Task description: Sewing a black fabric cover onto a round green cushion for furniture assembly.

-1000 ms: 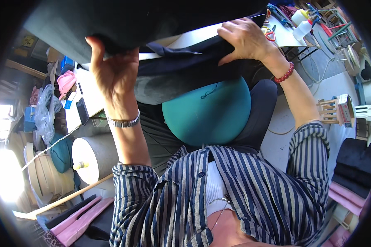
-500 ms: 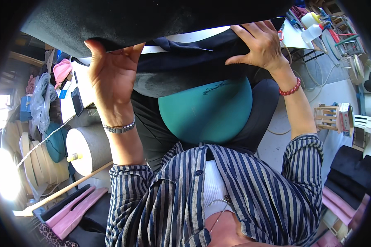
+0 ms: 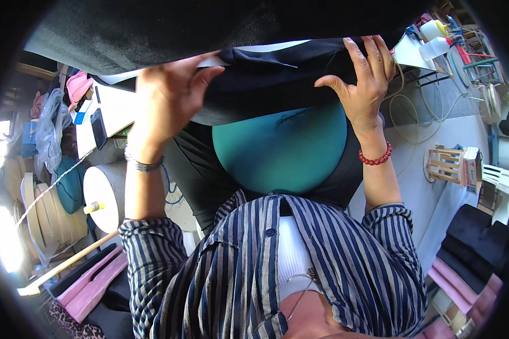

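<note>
- pale-faced cylinder (image 3: 99, 198), yellowish hub
- left hand (image 3: 172, 99): blurred, thumb out, fingers at edge of black cloth (image 3: 209, 34); can't tell if gripping
- cloth: soft nap, spans top of view, folds between hands
- teal piece (image 3: 280, 150): smooth, rounded, between thighs
- right hand (image 3: 370, 79): spread wide, fingertips by cloth, nothing clenched
- slatted wooden stool (image 3: 444, 164)

A navy-and-grey striped shirt (image 3: 232, 265), white ribbed top (image 3: 293, 257) and red beaded bracelet (image 3: 374, 162) are worn
</note>
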A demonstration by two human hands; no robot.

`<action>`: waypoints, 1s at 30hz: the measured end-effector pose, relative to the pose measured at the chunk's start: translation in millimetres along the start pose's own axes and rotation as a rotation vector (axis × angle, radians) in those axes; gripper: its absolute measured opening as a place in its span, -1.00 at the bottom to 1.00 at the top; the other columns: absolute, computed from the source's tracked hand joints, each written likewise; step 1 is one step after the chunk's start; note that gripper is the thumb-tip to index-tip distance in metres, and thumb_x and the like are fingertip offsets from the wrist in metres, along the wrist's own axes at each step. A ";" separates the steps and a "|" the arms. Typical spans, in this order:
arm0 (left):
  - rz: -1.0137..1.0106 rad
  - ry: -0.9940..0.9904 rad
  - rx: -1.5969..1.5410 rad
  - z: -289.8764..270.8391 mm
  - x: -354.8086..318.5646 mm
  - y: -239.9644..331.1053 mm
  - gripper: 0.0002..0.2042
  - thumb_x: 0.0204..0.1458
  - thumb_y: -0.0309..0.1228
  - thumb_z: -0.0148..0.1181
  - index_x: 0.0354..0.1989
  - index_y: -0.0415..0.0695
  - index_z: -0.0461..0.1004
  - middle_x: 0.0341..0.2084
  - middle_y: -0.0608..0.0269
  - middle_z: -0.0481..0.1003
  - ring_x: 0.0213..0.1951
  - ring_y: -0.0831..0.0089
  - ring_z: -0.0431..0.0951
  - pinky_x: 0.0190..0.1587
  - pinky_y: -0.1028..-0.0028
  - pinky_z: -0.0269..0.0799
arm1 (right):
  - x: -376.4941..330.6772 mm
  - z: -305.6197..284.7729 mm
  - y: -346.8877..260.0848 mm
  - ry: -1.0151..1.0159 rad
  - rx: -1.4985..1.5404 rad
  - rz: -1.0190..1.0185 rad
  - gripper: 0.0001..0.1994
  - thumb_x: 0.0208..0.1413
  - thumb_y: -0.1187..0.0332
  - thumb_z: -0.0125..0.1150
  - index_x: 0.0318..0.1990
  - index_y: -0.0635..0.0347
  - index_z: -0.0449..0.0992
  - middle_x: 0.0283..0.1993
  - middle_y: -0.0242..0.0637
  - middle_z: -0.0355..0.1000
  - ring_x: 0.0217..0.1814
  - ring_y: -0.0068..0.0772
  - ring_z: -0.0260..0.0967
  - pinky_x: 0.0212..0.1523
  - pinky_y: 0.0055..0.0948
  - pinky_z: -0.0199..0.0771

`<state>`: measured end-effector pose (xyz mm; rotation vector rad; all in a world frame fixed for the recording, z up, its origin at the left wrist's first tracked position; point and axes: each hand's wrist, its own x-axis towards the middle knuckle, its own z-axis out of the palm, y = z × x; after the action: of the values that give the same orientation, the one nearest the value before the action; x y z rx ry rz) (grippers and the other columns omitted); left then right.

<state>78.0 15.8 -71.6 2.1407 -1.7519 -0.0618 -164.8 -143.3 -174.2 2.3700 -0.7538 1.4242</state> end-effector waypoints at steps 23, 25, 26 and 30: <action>0.273 -0.017 -0.145 4.3 43.1 -35.0 -0.58 -0.02 -0.32 0.27 0.09 0.09 0.45 -0.09 0.24 0.54 -0.12 0.37 0.57 -0.04 0.45 0.47 | 40.6 -1.3 3.5 -0.193 0.310 0.037 -0.86 0.00 0.29 0.30 -0.28 0.03 0.64 -0.14 -0.43 0.56 0.12 -0.39 0.36 0.27 -0.28 -0.01; 0.154 -0.045 -0.049 6.0 47.5 -34.2 -0.59 0.02 -0.32 0.24 0.09 0.08 0.44 -0.07 0.22 0.52 -0.06 0.33 0.55 -0.04 0.45 0.47 | 39.2 4.6 0.9 -0.176 0.263 0.016 -0.84 -0.01 0.26 0.32 -0.28 0.04 0.64 -0.13 -0.41 0.55 0.11 -0.39 0.36 0.26 -0.29 0.00; 0.098 -0.078 -0.024 4.7 49.5 -34.0 -0.62 0.03 -0.32 0.22 0.08 0.07 0.45 -0.04 0.21 0.51 -0.04 0.29 0.54 -0.01 0.41 0.46 | 39.8 7.1 1.0 -0.173 0.267 0.003 -0.83 -0.01 0.25 0.32 -0.28 0.04 0.64 -0.13 -0.41 0.55 0.11 -0.39 0.36 0.25 -0.30 0.00; 0.442 0.112 0.040 13.0 61.6 -61.3 -0.66 0.06 -0.31 0.20 0.05 0.05 0.47 -0.05 0.18 0.51 -0.16 0.26 0.58 -0.07 0.39 0.50 | 42.2 11.3 6.5 -0.182 0.287 -0.029 -0.81 0.00 0.22 0.31 -0.26 0.06 0.63 -0.12 -0.40 0.55 0.12 -0.38 0.36 0.24 -0.29 0.02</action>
<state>145.9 -36.7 -90.5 1.6973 -2.1248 0.2063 -144.1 -166.4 -142.7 2.7464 -0.5862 1.3997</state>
